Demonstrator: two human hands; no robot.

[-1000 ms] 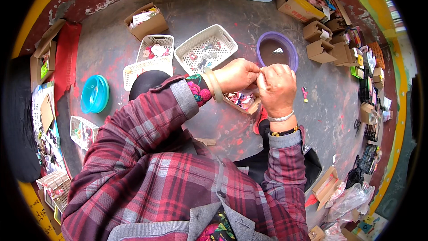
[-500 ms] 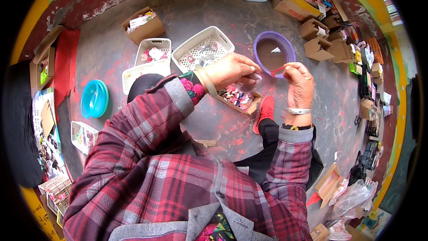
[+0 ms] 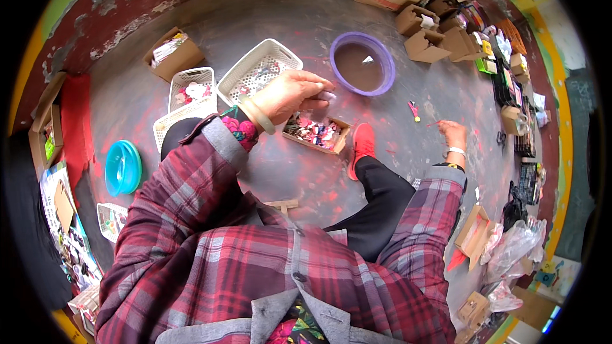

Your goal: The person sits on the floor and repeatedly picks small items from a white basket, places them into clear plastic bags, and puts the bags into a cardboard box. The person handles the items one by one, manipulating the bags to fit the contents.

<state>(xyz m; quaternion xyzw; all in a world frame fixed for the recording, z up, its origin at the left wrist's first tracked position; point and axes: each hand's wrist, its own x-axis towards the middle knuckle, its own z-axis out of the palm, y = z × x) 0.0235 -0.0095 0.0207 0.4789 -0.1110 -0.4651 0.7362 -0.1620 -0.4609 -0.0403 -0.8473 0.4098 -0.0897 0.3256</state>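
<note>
My left hand (image 3: 292,97) is closed in a pinch above a small cardboard box (image 3: 340,138) of mixed pink, white and dark pieces. A bit of something pale and clear shows under its fingers, too small to name. Well apart, out to the right, my right hand (image 3: 453,134) is closed on a thin red strip (image 3: 433,123) whose end sticks out to the left. On the floor near it lies a small pink and yellow object (image 3: 414,112). Behind my left hand is a white perforated basket (image 3: 237,67) with a few small items inside.
A purple basin (image 3: 335,64) of murky water stands ahead. To the left are more white baskets (image 3: 175,116), an open carton (image 3: 180,57) and teal basins (image 3: 122,167). Cartons (image 3: 426,48) line the right wall, with clear plastic bags (image 3: 513,251) lower down. My red shoe (image 3: 363,146) is beside the small box.
My right hand has moved away from the left one, to the right and nearer, with the red strip. My left hand stays pinched over the box. The view has shifted rightward.
</note>
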